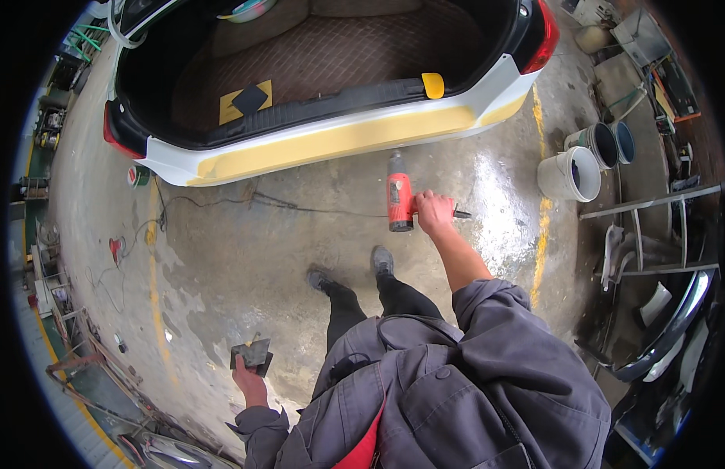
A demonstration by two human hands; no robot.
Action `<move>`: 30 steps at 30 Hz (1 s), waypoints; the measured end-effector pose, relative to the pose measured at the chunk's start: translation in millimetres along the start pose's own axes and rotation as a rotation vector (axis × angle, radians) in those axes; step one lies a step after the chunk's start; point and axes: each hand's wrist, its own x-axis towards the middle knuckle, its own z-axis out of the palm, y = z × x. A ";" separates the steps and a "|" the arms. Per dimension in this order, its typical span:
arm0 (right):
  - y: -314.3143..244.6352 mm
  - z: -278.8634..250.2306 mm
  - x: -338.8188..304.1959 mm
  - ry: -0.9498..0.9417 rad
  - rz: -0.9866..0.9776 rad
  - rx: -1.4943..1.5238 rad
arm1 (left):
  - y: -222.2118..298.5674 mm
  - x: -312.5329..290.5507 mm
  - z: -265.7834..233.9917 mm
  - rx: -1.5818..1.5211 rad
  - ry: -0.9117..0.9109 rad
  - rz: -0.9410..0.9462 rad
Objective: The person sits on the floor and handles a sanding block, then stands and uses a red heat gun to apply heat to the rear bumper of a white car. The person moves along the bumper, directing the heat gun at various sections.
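My right hand [434, 211] is closed around the handle of a red heat gun [400, 195]. Its metal nozzle points toward the white car's rear bumper [339, 144], just short of its lower edge; I cannot tell whether they touch. A broad band of yellowish filler covers the bumper. Low at the left, my left hand [250, 383] grips some thin, dark flat plates [254, 353], which look like filler spreaders. On the boot sill lie a yellow sheet [231, 108] with a dark square piece [250, 98] over it, and a yellow spreader [433, 85].
The car's boot [323, 55] stands open. A dark cord [315, 210] trails left from the heat gun across the concrete floor. Several buckets [551, 178] stand at right, near a metal rack [651, 205] with car parts. A small tin [138, 176] sits by the bumper's left end.
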 end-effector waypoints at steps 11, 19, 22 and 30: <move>-51.5 1.6 10.8 0.018 -0.059 0.008 | -20.0 25.4 -52.5 -0.012 0.083 0.012; -90.0 4.2 17.3 -0.001 -0.103 -0.012 | -23.3 27.9 -76.5 -0.045 0.132 0.004; -105.7 8.0 19.6 -0.023 -0.114 -0.013 | -21.3 28.2 -85.4 -0.027 0.156 -0.007; -144.6 23.5 27.3 -0.016 -0.133 -0.042 | -8.8 41.6 -102.8 -0.058 0.161 -0.010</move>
